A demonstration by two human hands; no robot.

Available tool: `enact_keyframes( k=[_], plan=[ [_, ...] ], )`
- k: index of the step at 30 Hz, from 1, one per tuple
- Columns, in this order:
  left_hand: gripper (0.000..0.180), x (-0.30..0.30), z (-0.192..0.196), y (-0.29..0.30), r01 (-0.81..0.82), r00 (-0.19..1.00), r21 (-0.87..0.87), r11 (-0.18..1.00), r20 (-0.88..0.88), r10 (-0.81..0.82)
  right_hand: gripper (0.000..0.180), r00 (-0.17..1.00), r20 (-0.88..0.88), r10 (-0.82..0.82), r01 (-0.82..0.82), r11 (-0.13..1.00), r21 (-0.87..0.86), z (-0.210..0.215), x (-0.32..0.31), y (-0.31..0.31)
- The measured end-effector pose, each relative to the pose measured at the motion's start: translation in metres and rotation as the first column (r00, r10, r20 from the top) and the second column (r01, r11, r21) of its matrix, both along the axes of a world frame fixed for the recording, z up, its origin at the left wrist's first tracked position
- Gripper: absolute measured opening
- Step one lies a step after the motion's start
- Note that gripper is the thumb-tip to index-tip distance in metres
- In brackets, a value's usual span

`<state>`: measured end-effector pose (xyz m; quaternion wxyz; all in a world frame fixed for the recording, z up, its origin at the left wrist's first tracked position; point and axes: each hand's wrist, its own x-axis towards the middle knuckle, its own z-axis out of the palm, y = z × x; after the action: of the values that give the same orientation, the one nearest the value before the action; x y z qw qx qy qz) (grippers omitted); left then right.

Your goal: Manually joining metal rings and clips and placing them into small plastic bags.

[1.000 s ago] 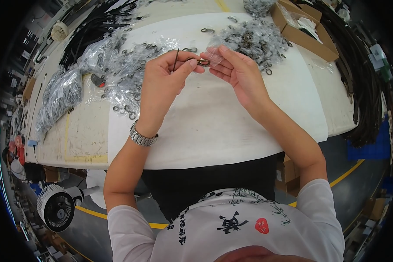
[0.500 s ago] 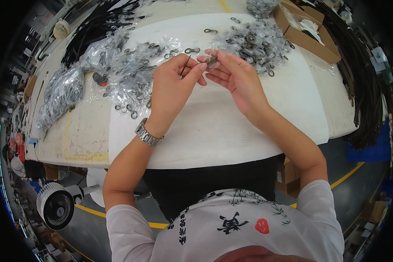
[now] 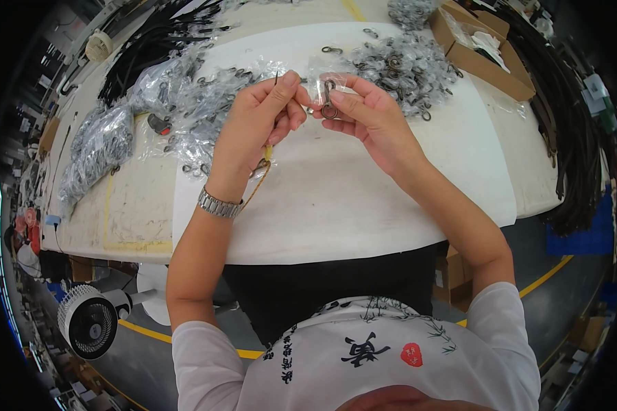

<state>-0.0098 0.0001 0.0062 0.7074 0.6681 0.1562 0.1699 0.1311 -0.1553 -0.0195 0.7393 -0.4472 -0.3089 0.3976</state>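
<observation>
My right hand (image 3: 373, 113) pinches a small clear plastic bag with a dark metal snap hook (image 3: 329, 109) in it, the ring end down. Close beside it, my left hand (image 3: 264, 113) is closed around a thin tool with a dark pointed tip (image 3: 276, 79). Below that palm a yellow end (image 3: 269, 152) shows, with a tan cord (image 3: 256, 186) hanging toward my wristwatch. The tool's middle is hidden by my fingers, and its exact kind cannot be told. My left fingertips are at the bag's left edge.
Bagged metal hooks lie in a heap (image 3: 401, 72) beyond my right hand and in another pile (image 3: 209, 96) at left. A black-and-red object (image 3: 158, 124) lies beside that pile. An open cardboard box (image 3: 490, 58) stands far right, near dark straps (image 3: 572, 151). White paper (image 3: 363, 212) covers the table.
My left hand has turned and shifted slightly left, bringing the yellow end and cord into view. The hook in my right hand now stands upright and shows more clearly.
</observation>
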Motion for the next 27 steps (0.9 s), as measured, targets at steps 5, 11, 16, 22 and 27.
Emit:
enact_keyframes(
  k=[5,11,16,22,27],
  plan=[
    [0.021,0.0,0.002,-0.004,0.111,0.993,0.052,0.992,-0.054,-0.108,0.043,0.94,-0.007,0.34,-0.338,0.934,-0.114,0.003,0.01,-0.002],
    [0.016,0.002,-0.005,-0.011,-0.028,1.0,0.253,0.967,0.01,0.027,0.03,0.94,0.089,0.329,-0.291,0.911,-0.292,0.003,0.015,-0.003],
    [0.014,0.006,-0.011,-0.015,-0.133,0.991,0.381,0.915,0.068,0.116,0.026,0.924,0.292,0.247,-0.165,0.946,-0.281,0.011,0.002,-0.004],
    [0.015,0.005,-0.004,-0.022,-0.126,0.992,0.365,0.922,0.023,0.126,0.021,0.82,0.566,0.085,0.078,0.963,-0.257,0.006,-0.009,-0.005],
    [0.016,0.004,-0.004,-0.009,-0.172,0.975,0.011,0.985,0.141,0.169,0.02,0.767,0.641,0.032,0.139,0.967,-0.214,0.008,-0.003,-0.006]
  ],
)
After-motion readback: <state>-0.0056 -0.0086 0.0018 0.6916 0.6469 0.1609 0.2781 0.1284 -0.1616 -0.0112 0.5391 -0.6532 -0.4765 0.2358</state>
